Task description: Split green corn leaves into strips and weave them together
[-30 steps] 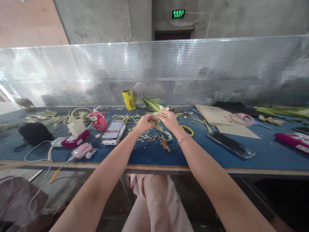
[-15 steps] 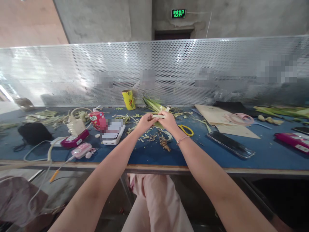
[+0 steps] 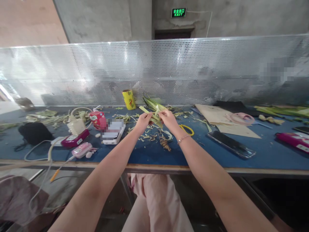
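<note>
Over the middle of the blue table, my left hand [image 3: 144, 120] is closed on pale green leaf strips [image 3: 144, 109]; one flat end sticks out up and to the left. My right hand [image 3: 168, 118] pinches the same bunch from the other side, where a narrow whitish strip stands up by the fingertips. The strips cross between the two hands; how they are joined is too small to make out. Just beyond lie long green leaves [image 3: 153, 103]. Beside my right wrist are yellow scissor handles [image 3: 187, 130], partly hidden. Below the hands rests a brown dried root-like piece [image 3: 165, 144].
Leaf scraps [image 3: 146, 137] litter the table. Left are a yellow roll [image 3: 128, 100], a red carton [image 3: 98, 120], a white power bank [image 3: 114, 139] and cables. Right lie a dark phone [image 3: 230, 144], brown paper [image 3: 210, 114] and a pink coil [image 3: 240, 118]. A perforated metal screen [image 3: 169, 58] stands behind.
My hands have moved slightly apart. The strip that lay level across the fingers now angles up to the left, and more of the crossed strips shows between the hands.
</note>
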{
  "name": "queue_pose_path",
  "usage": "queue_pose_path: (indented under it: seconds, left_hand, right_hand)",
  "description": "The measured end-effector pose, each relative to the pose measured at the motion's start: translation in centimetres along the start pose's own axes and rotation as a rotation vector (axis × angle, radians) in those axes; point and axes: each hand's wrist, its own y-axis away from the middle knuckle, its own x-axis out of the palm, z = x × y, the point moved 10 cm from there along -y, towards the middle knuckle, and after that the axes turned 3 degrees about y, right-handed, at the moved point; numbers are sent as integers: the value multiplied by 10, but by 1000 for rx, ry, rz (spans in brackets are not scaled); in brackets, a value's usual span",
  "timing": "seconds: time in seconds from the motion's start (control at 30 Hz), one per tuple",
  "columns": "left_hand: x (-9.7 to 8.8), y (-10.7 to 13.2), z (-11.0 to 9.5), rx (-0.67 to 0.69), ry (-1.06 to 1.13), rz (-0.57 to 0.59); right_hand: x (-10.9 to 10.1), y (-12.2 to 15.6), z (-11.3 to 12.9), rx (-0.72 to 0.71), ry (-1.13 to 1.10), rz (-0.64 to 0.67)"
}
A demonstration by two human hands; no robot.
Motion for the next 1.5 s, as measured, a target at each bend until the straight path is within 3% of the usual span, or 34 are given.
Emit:
queue_pose_path:
  seconds: [0.1, 0.2, 0.4, 0.63, 0.83, 1.17, 1.33, 1.5]
  left_hand:
    - [3, 2, -7, 65, -121, 34]
    - [9, 5, -12, 105, -206, 85]
    - [10, 5, -12, 94, -255, 110]
    - [13, 6, -3, 2, -74, 130]
    - [15, 6, 1, -34, 38, 151]
    - [11, 12, 2, -194, 237, 68]
    - [10, 11, 2, -199, 261, 88]
    - [10, 9, 1, -208, 341, 73]
  right_hand:
    - [4, 0, -19, 157, -68, 13]
    - [12, 3, -22, 203, -164, 59]
    - [2, 3, -5, 107, -323, -35]
    - [6, 11, 23, 14, -414, 69]
    - [12, 15, 31, -58, -263, 156]
    - [10, 26, 65, -388, 110, 191]
    - [14, 29, 63, -422, 145, 262]
    - [9, 22, 56, -411, 124, 156]
